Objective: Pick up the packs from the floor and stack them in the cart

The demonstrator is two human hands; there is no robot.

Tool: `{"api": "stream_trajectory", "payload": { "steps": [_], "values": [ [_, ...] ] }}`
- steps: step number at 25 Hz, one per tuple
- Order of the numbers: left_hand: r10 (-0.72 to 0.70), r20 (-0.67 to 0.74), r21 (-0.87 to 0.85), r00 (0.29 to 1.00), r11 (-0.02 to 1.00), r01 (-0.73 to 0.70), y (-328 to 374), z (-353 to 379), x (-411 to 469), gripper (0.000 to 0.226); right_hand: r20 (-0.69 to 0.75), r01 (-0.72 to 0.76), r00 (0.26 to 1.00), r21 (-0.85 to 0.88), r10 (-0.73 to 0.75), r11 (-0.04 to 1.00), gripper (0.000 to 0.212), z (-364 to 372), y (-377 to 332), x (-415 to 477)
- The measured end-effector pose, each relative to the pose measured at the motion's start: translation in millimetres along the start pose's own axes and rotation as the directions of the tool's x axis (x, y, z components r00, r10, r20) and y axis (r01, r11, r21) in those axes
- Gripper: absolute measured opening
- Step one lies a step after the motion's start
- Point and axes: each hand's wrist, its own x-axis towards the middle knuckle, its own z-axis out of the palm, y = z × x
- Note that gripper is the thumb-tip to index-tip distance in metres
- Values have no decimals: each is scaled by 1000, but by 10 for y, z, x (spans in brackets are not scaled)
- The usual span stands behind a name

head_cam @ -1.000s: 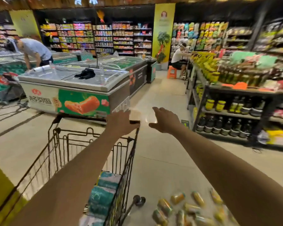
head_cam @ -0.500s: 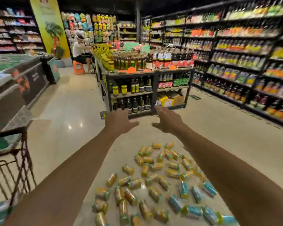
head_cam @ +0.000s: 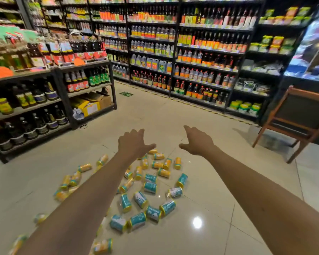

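Both arms stretched forward, palms down. Left hand (head_cam: 132, 143): fingers relaxed and slightly spread, holding nothing. Right hand (head_cam: 197, 142): same, loose fingers, thumb out, nothing in it. Neither touches anything; both hover above the far end of the pile. Packs (head_cam: 150, 187) lie scattered on their sides on the tiled floor (head_cam: 219, 181), mid-aisle, well clear of the floor's edges. The yellow ones are mostly at the far and left side of the scatter, the teal ones nearer and to the right, and a few blurred strays are at lower left, partly hidden by the left forearm. Low bottle rack (head_cam: 85, 85) along the floor's left edge, with cardboard boxes (head_cam: 92, 105) on its bottom shelf. Tall wall shelving (head_cam: 201, 52) full of bottles along the far edge. Wooden chair (head_cam: 298, 116) at the right edge.
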Motion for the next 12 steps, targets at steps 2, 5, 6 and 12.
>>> {"api": "stream_trajectory", "payload": {
  "steps": [2,5,6,12],
  "values": [
    [69,22,-5,997,998,-69,380,136,307,82,11,-49,999,-2,49,999,80,49,339,135],
    [130,55,-23,990,991,-129,843,353,785,81,26,-112,993,-3,112,994,79,174,775,443],
    [147,61,-27,987,989,-145,958,434,941,80,32,-124,992,-2,124,992,79,226,898,556],
    [196,116,-104,974,977,-184,1562,941,2264,77,138,-200,971,1,198,980,78,558,1633,1677]
  ]
}}
